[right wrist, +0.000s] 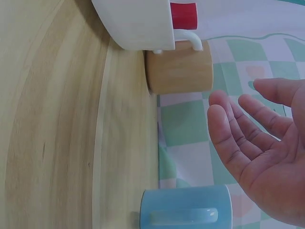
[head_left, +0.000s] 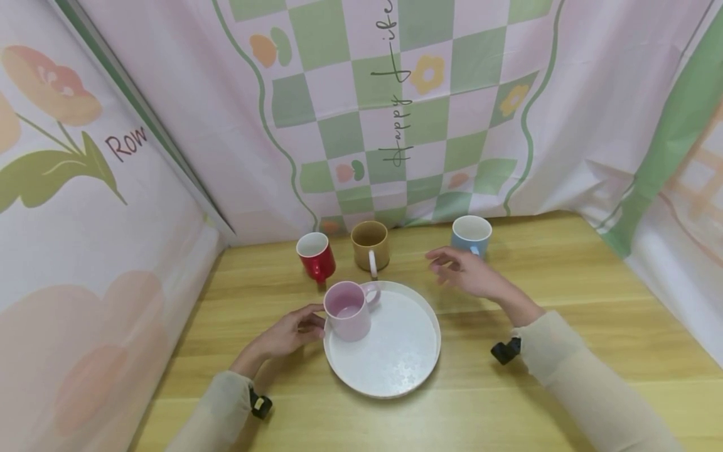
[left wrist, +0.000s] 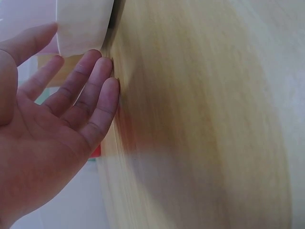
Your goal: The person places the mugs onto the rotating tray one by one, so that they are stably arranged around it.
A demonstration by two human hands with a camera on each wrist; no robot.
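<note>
- On bench (head_left: 565,276), center: we note white round tray (head_left: 395,358) w/ pink mug (head_left: 347,311) standing upright at its left edge, handle to the right.
- L hand (head_left: 288,331): just left of pink mug, fingers straight, loosely spread, fingertips at mug wall; holds nothing.
- R hand (head_left: 465,271): above bench, beside blue mug (head_left: 471,235), fingers relaxed, spread; nothing gripped.
- Behind tray: red mug (head_left: 315,255), tan mug (head_left: 370,245), both upright, near each other.
</note>
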